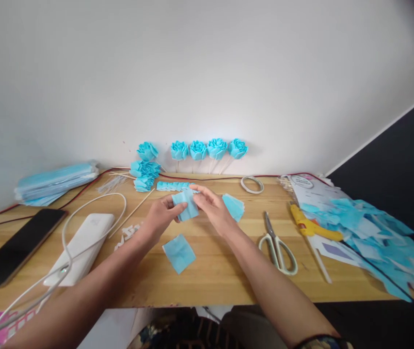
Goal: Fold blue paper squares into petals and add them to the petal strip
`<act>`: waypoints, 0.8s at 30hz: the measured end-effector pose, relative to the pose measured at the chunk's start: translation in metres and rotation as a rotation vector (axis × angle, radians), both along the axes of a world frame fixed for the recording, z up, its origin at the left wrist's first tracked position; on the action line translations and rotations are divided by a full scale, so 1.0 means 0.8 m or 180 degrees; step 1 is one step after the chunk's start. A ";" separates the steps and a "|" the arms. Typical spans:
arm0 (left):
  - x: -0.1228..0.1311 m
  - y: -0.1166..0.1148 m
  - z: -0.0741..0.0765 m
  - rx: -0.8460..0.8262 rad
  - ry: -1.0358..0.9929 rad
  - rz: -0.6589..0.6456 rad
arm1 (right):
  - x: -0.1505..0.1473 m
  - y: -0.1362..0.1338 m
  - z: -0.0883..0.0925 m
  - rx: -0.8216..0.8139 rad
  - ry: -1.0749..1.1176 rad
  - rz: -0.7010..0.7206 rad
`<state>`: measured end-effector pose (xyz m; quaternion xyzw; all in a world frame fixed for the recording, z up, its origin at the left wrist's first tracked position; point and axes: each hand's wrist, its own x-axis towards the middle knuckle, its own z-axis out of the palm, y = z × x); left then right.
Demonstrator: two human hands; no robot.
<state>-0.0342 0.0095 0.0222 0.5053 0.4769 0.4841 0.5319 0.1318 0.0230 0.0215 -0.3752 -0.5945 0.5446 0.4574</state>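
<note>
My left hand (163, 214) pinches a light blue fabric square (186, 204) between thumb and fingers, above the middle of the table. On its other side my right hand (212, 206) grips the same square along the edge. A second blue square (179, 253) lies flat on the wood below my hands. To the right of my right hand rests a small stack of blue squares (233, 207). Just behind my hands, a row of folded blue pieces (172, 186) lies on the table, partly hidden by my fingers.
Several blue fabric roses (198, 150) lean on the wall. Scissors (278, 245), a tape roll (252, 184) and a yellow glue gun (314, 225) lie right, beside blue scraps (370, 228). Left are a phone (18, 247), a white power bank (81, 247) and stacked blue masks (57, 180).
</note>
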 end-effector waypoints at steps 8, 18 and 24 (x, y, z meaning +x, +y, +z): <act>-0.001 -0.006 -0.015 0.0207 -0.0041 0.0119 | -0.004 0.003 -0.010 -0.0043 0.0130 -0.0180; -0.008 -0.016 -0.012 0.0068 -0.0104 0.0338 | -0.002 0.000 -0.008 0.0148 -0.0234 -0.0480; -0.007 -0.017 -0.015 -0.0194 -0.0810 0.0214 | -0.003 0.000 -0.010 0.0249 -0.0367 -0.0602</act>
